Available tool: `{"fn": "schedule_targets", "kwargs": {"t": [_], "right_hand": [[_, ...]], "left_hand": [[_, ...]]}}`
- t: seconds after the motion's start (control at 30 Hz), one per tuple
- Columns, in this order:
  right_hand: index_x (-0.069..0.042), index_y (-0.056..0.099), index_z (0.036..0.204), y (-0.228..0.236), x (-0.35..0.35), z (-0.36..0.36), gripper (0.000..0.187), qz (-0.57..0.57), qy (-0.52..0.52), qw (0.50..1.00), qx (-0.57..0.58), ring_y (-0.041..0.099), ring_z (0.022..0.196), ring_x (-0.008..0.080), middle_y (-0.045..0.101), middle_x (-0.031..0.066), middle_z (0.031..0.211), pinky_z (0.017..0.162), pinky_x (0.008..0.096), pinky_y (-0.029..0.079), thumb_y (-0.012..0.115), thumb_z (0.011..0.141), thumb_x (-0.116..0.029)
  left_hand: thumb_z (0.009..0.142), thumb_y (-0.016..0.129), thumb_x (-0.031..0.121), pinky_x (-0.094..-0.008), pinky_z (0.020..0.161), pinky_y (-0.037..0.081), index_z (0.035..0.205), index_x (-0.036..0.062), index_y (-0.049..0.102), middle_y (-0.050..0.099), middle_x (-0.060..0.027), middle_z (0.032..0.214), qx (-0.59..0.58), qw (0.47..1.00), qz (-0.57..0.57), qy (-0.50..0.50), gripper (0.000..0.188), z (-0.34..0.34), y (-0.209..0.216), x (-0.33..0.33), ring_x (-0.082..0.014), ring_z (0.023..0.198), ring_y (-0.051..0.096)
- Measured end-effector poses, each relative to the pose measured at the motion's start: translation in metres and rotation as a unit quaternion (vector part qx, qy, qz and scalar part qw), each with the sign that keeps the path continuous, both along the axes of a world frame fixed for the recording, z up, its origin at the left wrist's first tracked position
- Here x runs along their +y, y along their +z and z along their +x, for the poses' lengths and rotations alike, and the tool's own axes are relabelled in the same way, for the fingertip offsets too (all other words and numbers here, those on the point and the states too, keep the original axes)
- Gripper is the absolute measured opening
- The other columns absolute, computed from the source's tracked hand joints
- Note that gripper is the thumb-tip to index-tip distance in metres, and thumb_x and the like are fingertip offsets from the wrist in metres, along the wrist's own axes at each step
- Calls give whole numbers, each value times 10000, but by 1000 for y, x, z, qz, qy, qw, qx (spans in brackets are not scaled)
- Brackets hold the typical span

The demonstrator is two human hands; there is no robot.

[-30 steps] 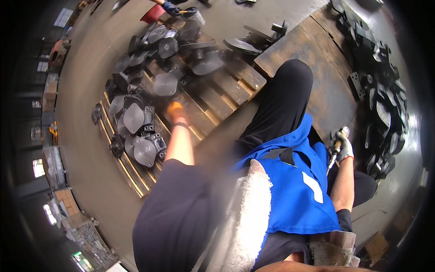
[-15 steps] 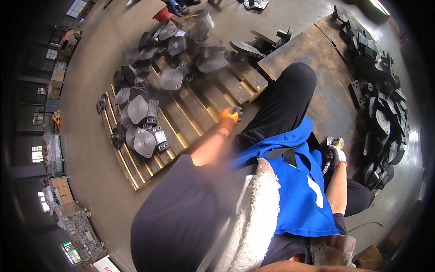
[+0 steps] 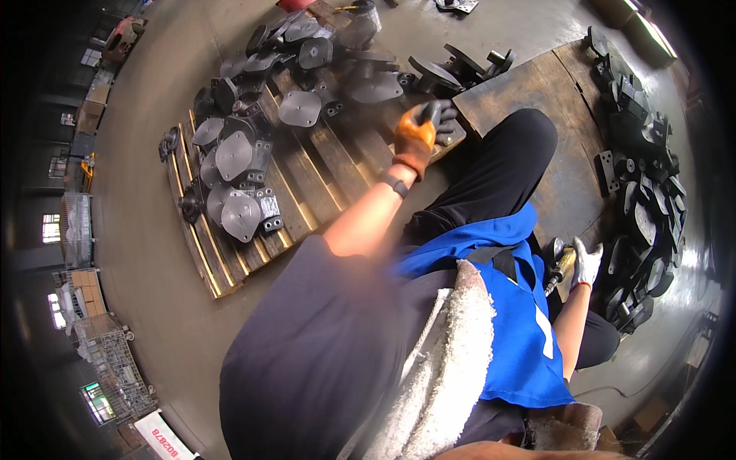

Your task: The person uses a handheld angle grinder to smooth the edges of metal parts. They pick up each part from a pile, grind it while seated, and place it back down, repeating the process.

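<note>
My left hand [image 3: 420, 132], in an orange glove with black fingers, is raised over the pallet's right corner near my knee. Its fingers are half bent and apart, with nothing visible between them. A dark band circles that wrist. My right hand [image 3: 586, 264], in a white glove, is held beside a yellow-and-metal hand-held air tool [image 3: 565, 262]. Its fingers are stretched out rather than wrapped round the tool. The tool lies close to my lap, with a fitting and hose end [image 3: 553, 282] toward me. Dark metal brackets [image 3: 613, 261] are piled just beyond the right hand.
A wooden pallet [image 3: 307, 172] at left carries several dark metal parts with rounded plates [image 3: 234, 157]. A worn brown board [image 3: 529, 100] lies beyond my knee. More dark brackets [image 3: 644, 115] line its right side. Wire cages [image 3: 115, 368] stand at the far left.
My left hand has risen farther out and to the right, toward the pallet's corner. The right hand's fingers have come off the air tool and straightened. The whole view has shifted slightly.
</note>
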State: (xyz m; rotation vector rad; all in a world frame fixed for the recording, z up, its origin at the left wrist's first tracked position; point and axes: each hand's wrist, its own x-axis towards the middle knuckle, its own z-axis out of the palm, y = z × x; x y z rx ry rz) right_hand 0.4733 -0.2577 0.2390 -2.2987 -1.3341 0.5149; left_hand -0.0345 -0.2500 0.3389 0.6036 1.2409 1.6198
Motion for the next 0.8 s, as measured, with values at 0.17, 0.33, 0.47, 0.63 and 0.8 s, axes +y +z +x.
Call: {"fn": "schedule_targets", "kwargs": {"t": [0.17, 0.33, 0.47, 0.63, 0.8], "right_hand": [[-159, 239, 1570, 127, 1, -80, 795, 69, -17, 851, 520, 413, 1357, 382, 309, 101, 1577, 1040, 524, 442, 660, 933, -381], [-57, 368, 1479, 187, 50, -119, 607, 152, -20, 697, 700, 481, 1315, 375, 459, 208, 1444, 1120, 533, 405, 576, 998, -364], [35, 335, 1463, 218, 52, -116, 692, 157, 52, 616, 770, 412, 1377, 399, 401, 229, 1507, 1169, 576, 302, 583, 976, -389], [30, 315, 1478, 212, 46, -184, 738, 186, -3, 621, 762, 372, 1398, 413, 380, 228, 1521, 1190, 594, 238, 618, 944, -381], [6, 345, 1461, 193, 55, -173, 703, 224, -42, 643, 731, 467, 1319, 414, 433, 212, 1477, 1130, 634, 324, 632, 939, -367]], "left_hand": [[975, 650, 305, -240, 581, 520, 986, 22, 718, 741, -64, 826, -66, 970, 136, -193, 291, 45, 94, 6, -178, 736, 726], [840, 668, 288, -351, 630, 563, 865, 47, 736, 704, -165, 731, 221, 889, 12, -401, 251, 138, 77, 31, -236, 679, 717], [828, 709, 432, -360, 687, 569, 930, 75, 740, 727, -161, 826, 282, 781, 2, -557, 372, 219, 45, 42, -294, 781, 729], [861, 716, 508, -318, 700, 574, 988, 47, 738, 744, -127, 874, 228, 810, 171, -512, 479, 214, 18, 11, -223, 793, 739], [851, 731, 477, -328, 681, 563, 955, 44, 733, 742, -116, 848, 25, 817, 36, -575, 446, 207, 35, 2, -226, 769, 729]]}}
